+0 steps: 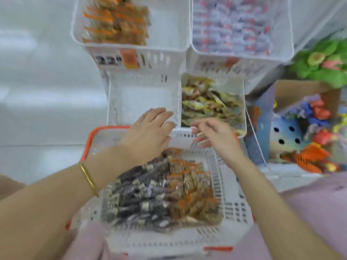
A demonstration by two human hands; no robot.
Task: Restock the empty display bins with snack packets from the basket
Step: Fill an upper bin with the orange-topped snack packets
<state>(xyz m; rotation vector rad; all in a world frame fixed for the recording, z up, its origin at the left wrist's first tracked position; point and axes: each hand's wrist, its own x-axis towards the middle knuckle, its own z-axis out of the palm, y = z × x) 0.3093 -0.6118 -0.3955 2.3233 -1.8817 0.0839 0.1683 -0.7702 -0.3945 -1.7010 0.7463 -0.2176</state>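
Note:
A white slotted basket (232, 207) sits in front of me, holding dark purple packets (139, 196) on the left and orange-brown packets (189, 192) on the right. Beyond it stands an empty white display bin (142, 94), with a bin of yellow-green packets (210, 102) beside it. My left hand (148, 132) reaches forward with straight fingers over the empty bin's near edge, holding nothing. My right hand (212, 134) hovers over the near rim of the yellow-green bin, fingers loosely spread and empty. The picture is blurred.
Two upper bins hold orange packets (116, 21) and red-white packets (231, 25). A price label (116, 60) hangs on the upper left bin. An orange-framed basket (90, 139) lies under the white one. A cardboard box of colourful goods (308, 128) stands right.

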